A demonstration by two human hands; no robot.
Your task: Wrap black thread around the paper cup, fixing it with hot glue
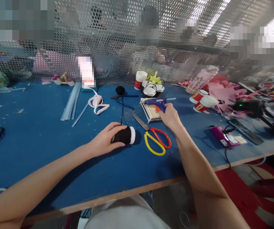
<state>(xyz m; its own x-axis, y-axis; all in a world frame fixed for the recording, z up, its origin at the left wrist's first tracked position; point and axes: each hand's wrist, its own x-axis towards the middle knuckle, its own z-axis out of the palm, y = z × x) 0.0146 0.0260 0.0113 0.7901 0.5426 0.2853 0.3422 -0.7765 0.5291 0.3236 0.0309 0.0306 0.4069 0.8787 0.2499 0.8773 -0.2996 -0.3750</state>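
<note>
Left hand (104, 140) on cup (126, 135), right hand (170, 117) on glue gun (154, 101) (scissors (156, 142) between)

Both my bare arms reach forward, my left hand (107, 137) curled in a closed grip, my right hand (170, 117) stretched farther ahead, its grip closed too.

Red-and-yellow scissors (148, 128) lie on the blue table (43, 136). Clear glue sticks (70, 102) and a white ribbon (97, 103) sit farther back; red paper cups (207, 102) lie beside what may be pink foam pieces (223, 90).
</note>
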